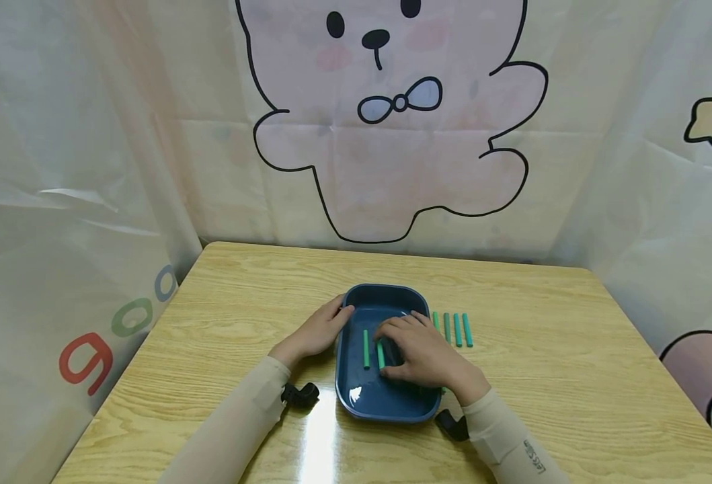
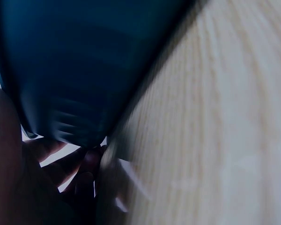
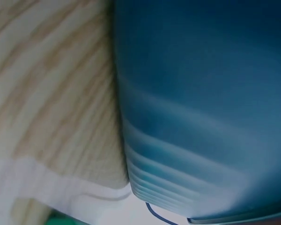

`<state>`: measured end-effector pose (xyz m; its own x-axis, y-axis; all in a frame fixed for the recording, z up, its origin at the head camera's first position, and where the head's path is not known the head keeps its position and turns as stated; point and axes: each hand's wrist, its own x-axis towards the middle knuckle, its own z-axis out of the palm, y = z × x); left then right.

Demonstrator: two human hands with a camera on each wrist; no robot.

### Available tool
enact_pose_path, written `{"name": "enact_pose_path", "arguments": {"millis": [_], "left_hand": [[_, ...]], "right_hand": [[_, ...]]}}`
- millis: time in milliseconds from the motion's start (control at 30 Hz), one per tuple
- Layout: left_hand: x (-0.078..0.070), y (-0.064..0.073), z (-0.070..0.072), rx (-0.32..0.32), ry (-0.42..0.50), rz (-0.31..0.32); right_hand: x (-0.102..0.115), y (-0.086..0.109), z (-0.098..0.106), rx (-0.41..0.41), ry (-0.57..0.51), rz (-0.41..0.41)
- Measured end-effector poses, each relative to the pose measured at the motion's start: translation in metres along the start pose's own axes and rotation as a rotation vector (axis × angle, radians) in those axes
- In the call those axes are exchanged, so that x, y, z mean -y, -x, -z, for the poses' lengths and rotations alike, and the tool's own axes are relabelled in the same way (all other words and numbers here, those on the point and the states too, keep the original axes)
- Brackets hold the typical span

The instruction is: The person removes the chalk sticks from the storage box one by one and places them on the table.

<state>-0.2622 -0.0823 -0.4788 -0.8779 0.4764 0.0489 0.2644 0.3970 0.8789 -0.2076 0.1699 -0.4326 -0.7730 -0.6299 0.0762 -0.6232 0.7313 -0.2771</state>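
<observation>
A dark blue tray (image 1: 375, 403) with rounded corners stands on the table. At its left side my left hand (image 1: 316, 331) holds it, thumb on the rim and fingers along the outer wall; the left wrist view shows those fingers (image 2: 54, 171) at the tray's underside edge. My right hand (image 1: 419, 353) reaches inside, thumb and fingertips at opposite ends of a green stick (image 1: 381, 356) on the tray floor, pinching it lengthwise. Left of it lies another green stick (image 1: 366, 349), roughly parallel. The right wrist view shows mostly the tray's outer wall (image 3: 192, 108).
Several green and teal sticks (image 1: 457, 329) lie in a row on the table just right of the tray. The wooden table (image 1: 259, 282) ends at a cartoon-printed curtain (image 1: 210, 188) behind. Black wrist-camera mounts (image 1: 301, 395) stick out beside the wrists.
</observation>
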Motion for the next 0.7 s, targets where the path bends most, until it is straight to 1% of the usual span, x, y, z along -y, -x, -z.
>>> {"name": "enact_pose_path", "arguments": {"millis": [267,567,700], "left_hand": [[0.002,-0.001,0.000,0.004,-0.006,-0.004],[0.003,0.000,-0.001,0.004,-0.023,-0.010],[0.003,0.000,0.001,0.005,-0.014,-0.018]], "right_hand": [[0.001,0.002,0.006,-0.004,-0.053,0.012],[0.001,0.004,0.011,-0.018,-0.052,0.011],[0.001,0.005,0.013,-0.020,-0.053,0.013]]}}
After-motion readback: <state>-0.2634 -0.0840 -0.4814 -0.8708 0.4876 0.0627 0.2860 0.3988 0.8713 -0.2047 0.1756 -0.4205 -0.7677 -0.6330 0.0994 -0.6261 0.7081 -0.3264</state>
